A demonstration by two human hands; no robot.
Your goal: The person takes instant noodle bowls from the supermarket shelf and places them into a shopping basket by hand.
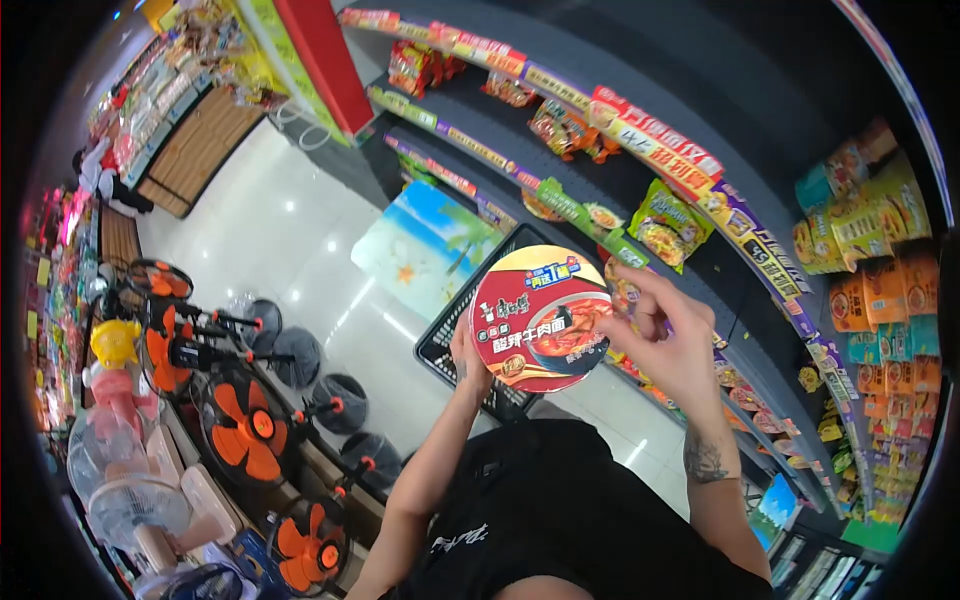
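A round instant noodle bowl (540,322) with a red and cream printed lid is held up in front of my body, lid facing me. My left hand (467,352) grips its left side; most of those fingers are hidden behind the bowl. At the right edge of the lid is my right hand (665,335), thumb and index finger apart and the other fingers curled. Its thumb tip overlaps the lid, but I cannot tell whether it touches. A black shopping basket (450,335) is partly visible behind and below the bowl.
Curved shelves (480,150) with price strips run along the right, carrying a green noodle packet (668,225) and other packets. Fans with orange blades (245,428) crowd the left. A beach-picture panel (425,240) lies beyond the basket, near the glossy floor (300,215).
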